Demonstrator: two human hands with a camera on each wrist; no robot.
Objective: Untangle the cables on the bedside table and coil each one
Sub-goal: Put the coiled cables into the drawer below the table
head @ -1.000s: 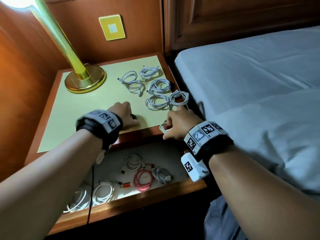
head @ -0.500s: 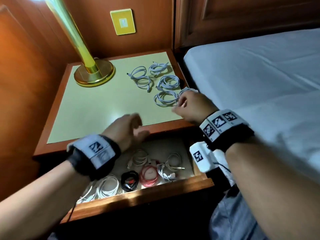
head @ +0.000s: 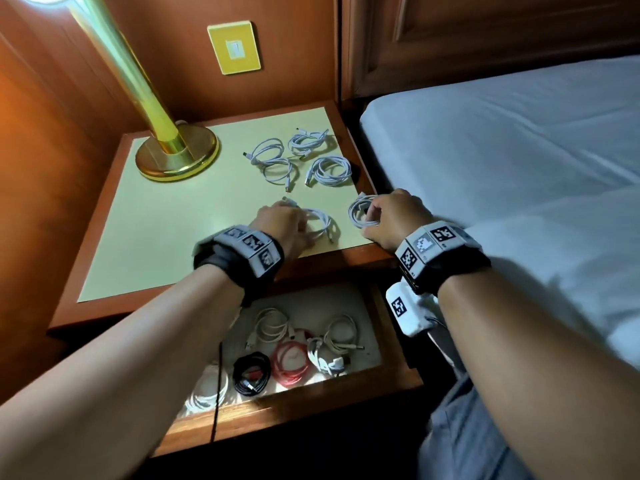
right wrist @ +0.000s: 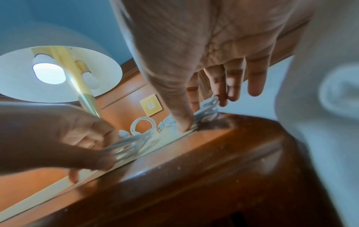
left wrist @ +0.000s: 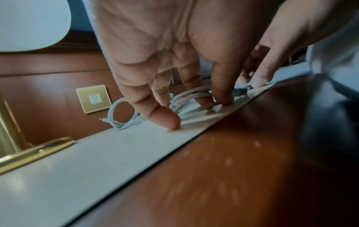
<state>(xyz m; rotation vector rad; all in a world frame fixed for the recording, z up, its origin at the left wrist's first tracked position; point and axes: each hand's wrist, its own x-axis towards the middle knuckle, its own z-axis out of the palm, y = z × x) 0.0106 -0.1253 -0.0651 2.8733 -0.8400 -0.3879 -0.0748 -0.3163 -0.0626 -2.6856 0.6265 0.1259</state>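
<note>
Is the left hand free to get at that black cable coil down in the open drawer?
Probably yes. The black cable coil lies uncovered in the open drawer, below the left forearm. But the left hand is busy on a white cable coil.
</note>
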